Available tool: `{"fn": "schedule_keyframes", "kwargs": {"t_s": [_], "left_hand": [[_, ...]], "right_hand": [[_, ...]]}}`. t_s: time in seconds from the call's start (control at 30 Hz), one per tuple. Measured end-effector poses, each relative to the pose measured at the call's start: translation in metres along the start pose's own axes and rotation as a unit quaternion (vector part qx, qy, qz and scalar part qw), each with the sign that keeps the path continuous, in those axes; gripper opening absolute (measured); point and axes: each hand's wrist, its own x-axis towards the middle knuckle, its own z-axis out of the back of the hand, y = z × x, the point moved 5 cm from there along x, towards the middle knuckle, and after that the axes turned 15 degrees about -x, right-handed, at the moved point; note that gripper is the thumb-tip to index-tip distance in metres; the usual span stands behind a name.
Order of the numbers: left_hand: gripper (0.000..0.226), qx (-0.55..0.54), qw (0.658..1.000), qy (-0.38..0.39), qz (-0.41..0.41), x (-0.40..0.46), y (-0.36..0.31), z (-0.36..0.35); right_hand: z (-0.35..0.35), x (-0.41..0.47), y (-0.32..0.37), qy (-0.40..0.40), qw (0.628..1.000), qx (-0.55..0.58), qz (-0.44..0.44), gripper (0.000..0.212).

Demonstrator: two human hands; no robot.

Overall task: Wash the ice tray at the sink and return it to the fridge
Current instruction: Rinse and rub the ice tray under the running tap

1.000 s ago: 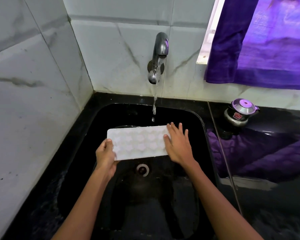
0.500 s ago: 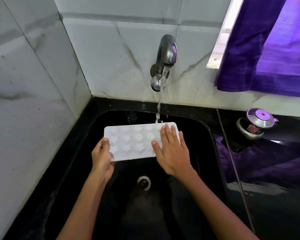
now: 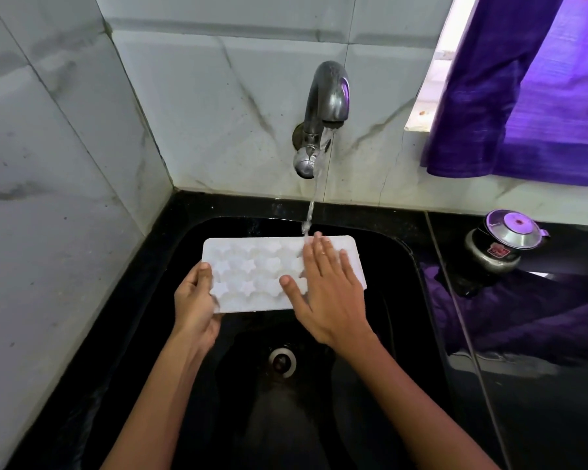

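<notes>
A white ice tray [image 3: 252, 269] with star-shaped moulds is held flat over the black sink [image 3: 404, 259], under the steel tap [image 3: 326, 106]. Water runs from the tap onto the tray's far right edge. My left hand [image 3: 196, 300] grips the tray's left end, thumb on top. My right hand [image 3: 330, 290] lies flat on the tray's right half with fingers spread, fingertips at the water stream. It covers part of the tray.
A drain [image 3: 282, 361] sits at the sink bottom below the tray. Marble-tiled walls stand to the left and behind. On the black counter at right stands a small steel-lidded pot [image 3: 503, 242]. A purple curtain [image 3: 530, 83] hangs at upper right.
My right hand has slid from the tray's right end onto its top surface. The tray has shifted slightly toward the tap, so water now lands on it.
</notes>
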Motion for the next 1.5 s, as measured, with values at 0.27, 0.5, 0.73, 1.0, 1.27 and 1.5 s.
{"fn": "schedule_keyframes", "kwargs": {"t_s": [0.27, 0.5, 0.73, 1.0, 1.27, 1.5], "left_hand": [[0.022, 0.0, 0.999, 0.05, 0.01, -0.008, 0.008, -0.024], [0.02, -0.012, 1.0, 0.01, -0.01, -0.002, 0.0, -0.002], [0.022, -0.027, 0.999, 0.012, 0.022, -0.003, 0.014, -0.004], [0.02, -0.037, 0.997, 0.022, 0.064, -0.005, 0.04, -0.021], [0.019, -0.048, 0.997, 0.004, 0.057, 0.009, 0.028, -0.015], [0.024, -0.056, 0.994, 0.04, 0.088, -0.003, 0.055, -0.043]], "right_hand": [[0.012, 0.016, 0.009, 0.008, 1.0, -0.005, 0.006, 0.1], [0.003, -0.001, -0.021, 0.019, 0.998, -0.03, 0.05, 0.089], [0.001, 0.012, -0.033, 0.032, 0.998, -0.047, 0.018, 0.1], [-0.005, 0.01, 0.014, 0.022, 0.991, -0.025, 0.13, 0.088], [-0.002, 0.01, -0.034, 0.047, 0.997, -0.04, 0.037, 0.091], [0.0, 0.023, 0.006, 0.01, 0.994, -0.036, 0.102, 0.076]]}}
